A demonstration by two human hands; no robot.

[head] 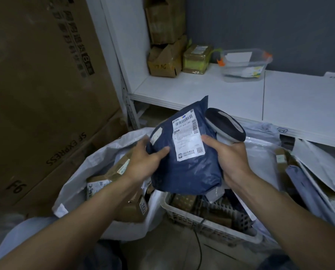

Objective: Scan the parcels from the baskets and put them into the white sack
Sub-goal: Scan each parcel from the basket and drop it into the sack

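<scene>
A dark blue soft parcel [184, 168] with a white shipping label facing me is held up between both hands. My left hand [143, 162] grips its left edge, thumb on the front. My right hand [229, 158] holds the grey and black barcode scanner [225, 125] by its handle, with the thumb pressed on the parcel's right side. Below left, the white sack [96, 162] stands open with several brown parcels inside. A white plastic basket [201, 223] with parcels sits directly under the blue parcel.
A large brown carton [39, 94] fills the left side. A white shelf [240, 94] runs behind, carrying cardboard boxes [164, 59] and a clear plastic tub [244, 63]. Grey mailer bags [314, 172] pile up at the right. A black cable [199, 246] trails on the floor.
</scene>
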